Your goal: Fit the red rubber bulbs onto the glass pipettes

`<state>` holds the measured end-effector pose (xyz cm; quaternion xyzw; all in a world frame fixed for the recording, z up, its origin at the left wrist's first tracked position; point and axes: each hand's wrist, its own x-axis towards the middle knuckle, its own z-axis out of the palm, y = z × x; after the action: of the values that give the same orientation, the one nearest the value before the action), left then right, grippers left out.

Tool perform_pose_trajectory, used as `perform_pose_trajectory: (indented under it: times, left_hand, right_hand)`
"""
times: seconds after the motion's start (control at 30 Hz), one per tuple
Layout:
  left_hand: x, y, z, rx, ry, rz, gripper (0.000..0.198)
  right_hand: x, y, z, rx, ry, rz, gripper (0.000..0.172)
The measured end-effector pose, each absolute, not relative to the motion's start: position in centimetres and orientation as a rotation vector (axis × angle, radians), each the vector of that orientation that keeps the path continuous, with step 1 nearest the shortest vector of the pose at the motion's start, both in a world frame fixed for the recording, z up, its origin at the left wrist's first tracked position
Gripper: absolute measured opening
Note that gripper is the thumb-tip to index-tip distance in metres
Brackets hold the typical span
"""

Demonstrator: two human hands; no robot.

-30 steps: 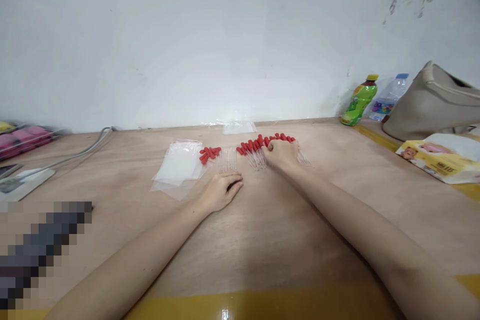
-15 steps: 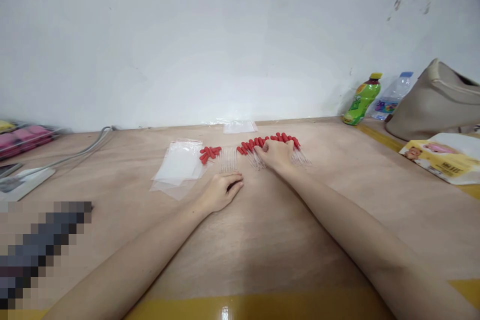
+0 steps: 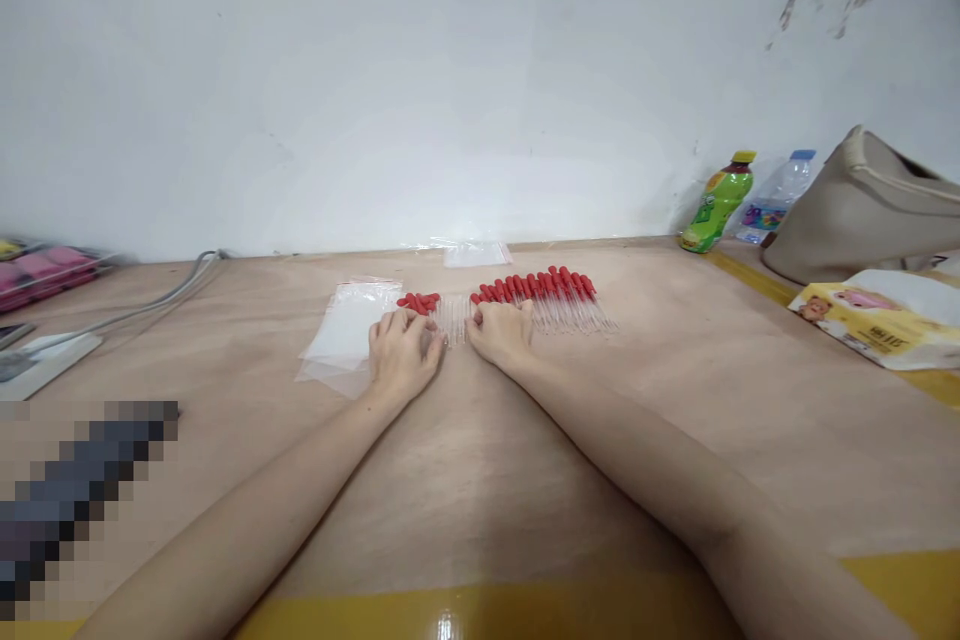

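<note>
Slim clear droppers with red bulbs (image 3: pixel 559 282) lie side by side in a slanting row. Left of it, a small pile of red bulbs (image 3: pixel 418 302) rests by the clear tubes (image 3: pixel 454 318), which lie between my hands. My left hand (image 3: pixel 401 350) is curled at the left side of those tubes, just below the loose bulbs; what its fingertips hold, if anything, is hidden. Over the left end of the dropper row, my right hand (image 3: pixel 501 328) has its fingers bent inward, and their tips cannot be made out. Clear plastic bags (image 3: pixel 337 330) are stacked beside my left hand, which partly covers them.
Another plastic bag (image 3: pixel 476 254) lies against the wall. To the right stand a green bottle (image 3: pixel 718 205), a clear bottle (image 3: pixel 780 200), a beige bag (image 3: pixel 847 210) and a yellow-white packet (image 3: pixel 877 320). A cable (image 3: pixel 165 300) and a pink-filled basket (image 3: pixel 52 272) are at left.
My right hand has slid left along the dropper row, uncovering its right part. My left hand has moved up and left, onto the edge of the bags and tubes.
</note>
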<state>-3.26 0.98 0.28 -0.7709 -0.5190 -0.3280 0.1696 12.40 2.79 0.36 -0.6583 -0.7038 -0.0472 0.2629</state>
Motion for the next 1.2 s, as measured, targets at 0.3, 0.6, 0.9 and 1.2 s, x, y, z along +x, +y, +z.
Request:
perform_pose_trajectory:
  times: [0.3,0.6,0.9,1.2]
  left_hand:
    - [-5.0,2.8,-0.6,-2.304,-1.634,-0.795,0.042]
    - [-4.8,2.7,-0.3,-2.259,-1.641,-0.89,0.038]
    - [-5.2,3.6,-0.7,-2.328,-1.676,-0.868,0.036]
    - [-5.1,3.2,-0.4,-2.318,-1.546,-1.053,0.026]
  right_hand:
    - [14.0,1.0,-0.1,-1.701,-1.889,-0.061,0.019]
    - [19.0,-4.9,-0.1,-1.491,-2.005,-0.044,0.015]
    - [18.9,-4.3,0.4,-1.585,-1.956,0.027,0.023]
    - [19.3,-3.9,-0.1,-1.63,-1.955,0.015,0.012]
